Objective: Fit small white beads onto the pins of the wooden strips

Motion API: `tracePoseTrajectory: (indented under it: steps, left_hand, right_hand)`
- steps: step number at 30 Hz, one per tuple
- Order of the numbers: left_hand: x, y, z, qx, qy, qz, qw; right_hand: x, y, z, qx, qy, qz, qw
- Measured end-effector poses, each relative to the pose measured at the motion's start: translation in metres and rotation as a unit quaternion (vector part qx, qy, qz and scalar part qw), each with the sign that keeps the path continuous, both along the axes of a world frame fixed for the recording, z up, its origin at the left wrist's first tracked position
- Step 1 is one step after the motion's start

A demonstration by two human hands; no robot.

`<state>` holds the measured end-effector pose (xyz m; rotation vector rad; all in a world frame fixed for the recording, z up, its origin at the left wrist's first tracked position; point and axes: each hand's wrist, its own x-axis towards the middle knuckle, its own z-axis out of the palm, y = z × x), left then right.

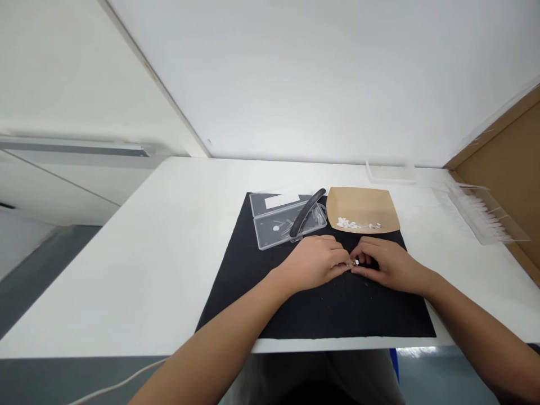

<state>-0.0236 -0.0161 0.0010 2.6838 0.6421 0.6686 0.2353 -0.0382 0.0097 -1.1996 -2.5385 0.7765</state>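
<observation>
Over the black mat point(304, 315), my left hand point(318, 260) and my right hand point(382, 264) meet at their fingertips. Between them is a tiny item point(354, 262) with a white part and a shiny, metallic-looking part; it is too small to name. The left thumb and fingers pinch its left side. My right fingers are curled at its right side, thumb below. Just beyond the hands stands a brown paper tray point(363, 203) with small white pieces point(348, 224) along its near side.
An open clear plastic case point(270, 228) lies behind my left hand, with small clear bits inside. A black curved nail file point(307, 212) rests across it. Clear plastic holders point(485, 216) with rows of pale tips stand on the white table point(139, 253) at right, near a cardboard panel point(510, 169).
</observation>
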Motion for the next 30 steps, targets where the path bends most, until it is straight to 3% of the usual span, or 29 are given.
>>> tracePoseTrajectory:
  steps: [11,17,21,26,30]
  left_hand:
    - [0.001,-0.001,-0.002,-0.005,-0.010,0.009,1.000]
    - [0.000,0.000,0.007,-0.055,-0.115,0.005,0.992]
    - [-0.005,0.007,0.011,-0.017,-0.187,0.068,0.980]
    - [-0.013,0.018,0.008,0.054,-0.194,0.172,0.964]
    - [-0.016,0.020,0.005,0.071,-0.186,0.203,0.959]
  right_hand:
    - [0.000,0.000,-0.001,-0.001,-0.002,0.001,1.000]
    - [-0.001,-0.001,0.002,0.005,0.003,0.001,1.000]
    - [-0.001,0.000,0.003,0.004,-0.004,0.004,1.000]
    - [0.003,-0.001,0.005,0.001,-0.018,0.005,1.000]
    - [0.012,-0.001,0.010,0.030,-0.058,0.000,0.998]
